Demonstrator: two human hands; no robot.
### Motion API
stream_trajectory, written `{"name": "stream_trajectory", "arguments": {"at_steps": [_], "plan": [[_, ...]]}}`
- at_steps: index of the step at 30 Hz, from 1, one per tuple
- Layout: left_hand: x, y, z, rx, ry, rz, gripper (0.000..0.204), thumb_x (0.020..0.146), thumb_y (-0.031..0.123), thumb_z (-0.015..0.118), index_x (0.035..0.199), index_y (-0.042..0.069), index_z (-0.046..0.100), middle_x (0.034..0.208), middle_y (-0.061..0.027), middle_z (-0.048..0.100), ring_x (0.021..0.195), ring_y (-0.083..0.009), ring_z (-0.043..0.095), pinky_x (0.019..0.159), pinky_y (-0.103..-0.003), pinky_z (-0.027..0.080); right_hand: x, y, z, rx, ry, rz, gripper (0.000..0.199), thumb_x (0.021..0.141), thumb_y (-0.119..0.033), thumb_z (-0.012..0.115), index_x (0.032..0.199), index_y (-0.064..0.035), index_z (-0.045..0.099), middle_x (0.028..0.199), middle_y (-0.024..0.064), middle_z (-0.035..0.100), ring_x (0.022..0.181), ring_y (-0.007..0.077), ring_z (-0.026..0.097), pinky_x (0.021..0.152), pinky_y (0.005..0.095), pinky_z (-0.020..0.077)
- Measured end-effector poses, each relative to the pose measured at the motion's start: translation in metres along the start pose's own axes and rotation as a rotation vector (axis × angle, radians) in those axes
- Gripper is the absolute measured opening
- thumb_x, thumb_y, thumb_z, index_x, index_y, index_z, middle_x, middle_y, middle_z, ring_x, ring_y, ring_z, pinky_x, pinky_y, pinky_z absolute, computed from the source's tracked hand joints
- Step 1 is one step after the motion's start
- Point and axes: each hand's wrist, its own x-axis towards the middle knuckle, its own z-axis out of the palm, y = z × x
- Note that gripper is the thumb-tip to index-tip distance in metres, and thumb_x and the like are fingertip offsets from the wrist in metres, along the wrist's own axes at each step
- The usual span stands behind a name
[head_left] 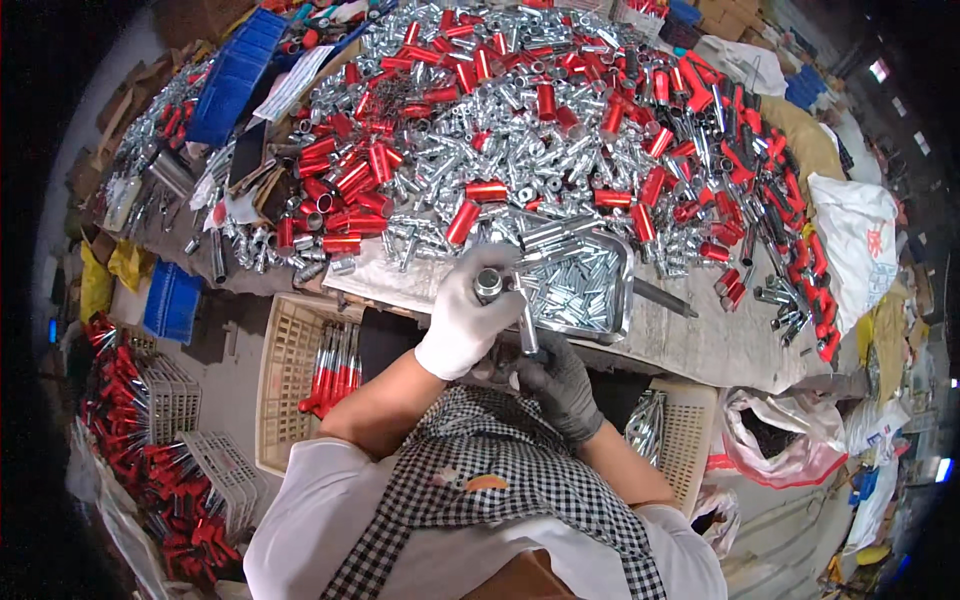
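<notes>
My left hand (468, 315), in a white glove, is closed around a shiny metal tube (488, 284) whose round end faces up. Another slim metal tube (528, 322) slants down between my two hands, its top by the left fingertips. My right hand (560, 388), in a dark grey glove, is curled just below that slim tube's lower end; what its fingers hold, if anything, is hidden. Just beyond my hands, a metal tray (622, 300) holds many small silver pins (570, 285), with longer metal tubes (555, 232) lying across its far left part.
A big heap of silver fittings and red sleeves (485, 190) covers the table (690, 345). Cream baskets (285, 375) stand below its edge on both sides. Red-handled tools (190, 480) pile up at the lower left. A white sack (852, 240) lies at the right, a blue bin (235, 75) at the far left.
</notes>
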Motion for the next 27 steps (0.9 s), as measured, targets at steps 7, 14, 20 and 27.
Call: {"name": "stream_trajectory", "arguments": {"at_steps": [7,14,20,27], "plan": [[0.006,0.003,-0.003,-0.140,-0.286,-0.023,0.016,0.079,0.002,0.063,0.095,-0.003,0.064,0.096,-0.0093,0.063,0.089,-0.0183,0.060,0.080,-0.031,0.047,0.001,-0.002,-0.004,-0.019,0.006,-0.033,0.042,0.095,-0.035,0.062,0.120,-0.0013,0.058,0.093,0.0052,0.065,0.086,0.0128,0.062,0.078,0.0302,0.0516],[0.030,-0.006,-0.001,-0.993,0.116,-0.277,0.039,0.105,0.032,0.030,0.113,-0.002,0.048,0.088,-0.0116,0.059,0.077,-0.0211,0.057,0.076,-0.038,0.050,0.014,0.003,-0.023,-0.078,0.059,-0.036,0.036,0.098,-0.033,0.058,0.118,-0.0039,0.058,0.083,-0.0006,0.059,0.069,0.0074,0.053,0.061,0.0229,0.0430],[0.001,-0.028,0.012,-0.238,-0.561,-0.049,0.027,0.093,0.005,0.052,0.120,0.005,0.053,0.113,-0.0183,0.060,0.104,-0.0256,0.059,0.089,-0.036,0.049,0.019,-0.019,-0.015,0.307,-0.031,-0.090,0.055,0.090,-0.033,0.066,0.132,-0.0014,0.050,0.103,0.0080,0.064,0.090,0.0170,0.064,0.073,0.0278,0.0538],[0.065,-0.022,-0.021,0.117,-0.741,-0.136,0.056,0.084,0.022,0.067,0.134,0.003,0.050,0.139,-0.0213,0.050,0.127,-0.0285,0.053,0.105,-0.038,0.043,0.021,-0.032,-0.009,-0.008,0.004,-0.247,0.045,0.083,-0.039,0.072,0.111,-0.0045,0.061,0.086,0.0065,0.064,0.069,0.0164,0.060,0.065,0.0306,0.0528]]}}
